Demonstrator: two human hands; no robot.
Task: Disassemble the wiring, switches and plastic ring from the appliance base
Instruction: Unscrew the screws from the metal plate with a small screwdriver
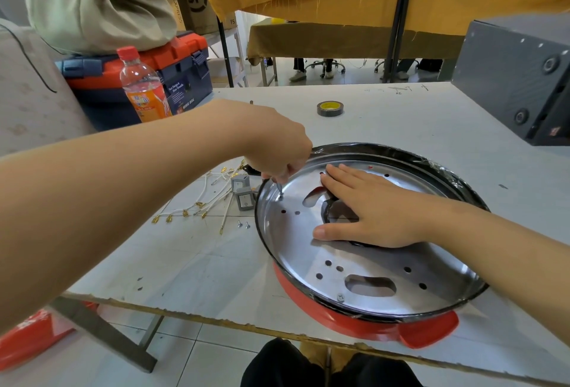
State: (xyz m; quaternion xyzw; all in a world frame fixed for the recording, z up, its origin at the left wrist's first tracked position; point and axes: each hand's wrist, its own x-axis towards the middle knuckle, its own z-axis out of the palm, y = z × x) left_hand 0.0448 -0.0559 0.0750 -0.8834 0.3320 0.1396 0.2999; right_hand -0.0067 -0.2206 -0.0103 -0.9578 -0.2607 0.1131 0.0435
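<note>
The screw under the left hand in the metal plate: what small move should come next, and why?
Probably lift that screw out and lay it beside the two loose screws on the table. The left hand pinches it, it stands raised in its hole, and the right hand presses the metal plate flat.

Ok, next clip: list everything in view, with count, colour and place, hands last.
appliance base: one, red, silver plate inside, table front right
wires: bundle, white, left of base
switches: two, grey, beside wires
loose screws: two, silver, near wires
tape roll: one, black and yellow, table far side
bottle: one, orange drink, far left
toolbox: one, blue and red, behind bottle
left hand: pinches a screw
right hand: flat on plate
</note>
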